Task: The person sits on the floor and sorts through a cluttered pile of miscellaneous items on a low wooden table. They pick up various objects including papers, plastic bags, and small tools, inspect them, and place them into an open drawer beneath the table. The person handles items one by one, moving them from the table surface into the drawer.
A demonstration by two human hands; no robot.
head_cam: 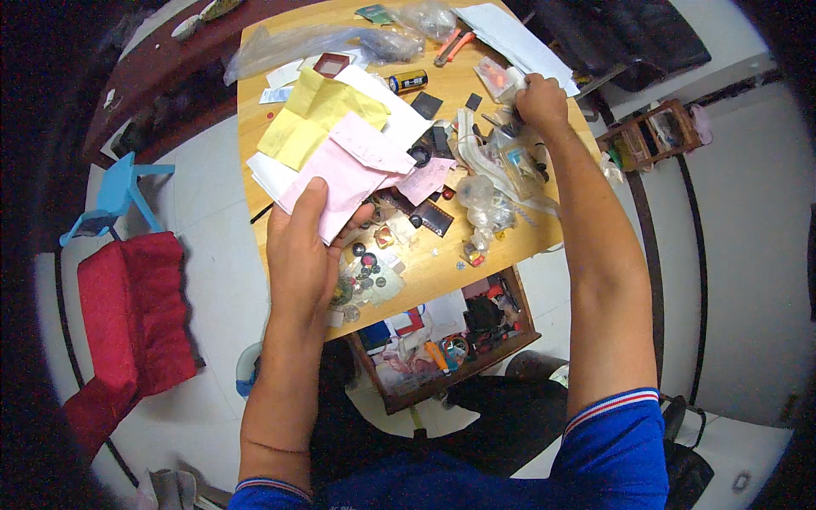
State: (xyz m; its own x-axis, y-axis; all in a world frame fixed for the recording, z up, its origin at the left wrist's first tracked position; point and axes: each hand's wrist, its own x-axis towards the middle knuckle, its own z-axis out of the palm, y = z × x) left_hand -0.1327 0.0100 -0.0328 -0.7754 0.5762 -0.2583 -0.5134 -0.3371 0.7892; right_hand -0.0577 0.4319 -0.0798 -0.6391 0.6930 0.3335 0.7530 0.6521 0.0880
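Observation:
My left hand (306, 245) holds a folded pink paper (347, 172), thumb on top and fingers beneath, at the left part of the wooden tabletop (421, 280). Behind the pink paper lie a creased yellow paper (312, 115) and white sheets (408, 121). At the right back, my right hand (540, 102) is closed beside a clear plastic bag with orange pieces (494, 78) and a stack of white sheets (516, 41); its fingertips are hidden, so its hold is unclear. Film negatives (433, 218), several dark buttons (366, 271) and a whitish strap (475, 153) lie between and below my hands.
An open drawer (408, 398) full of small items juts out below the table edge. A battery (408, 81), an orange-handled tool (456, 48) and plastic bags (306, 44) lie at the back. A red cloth-covered piece (137, 312) and a blue plastic stool (118, 191) stand left.

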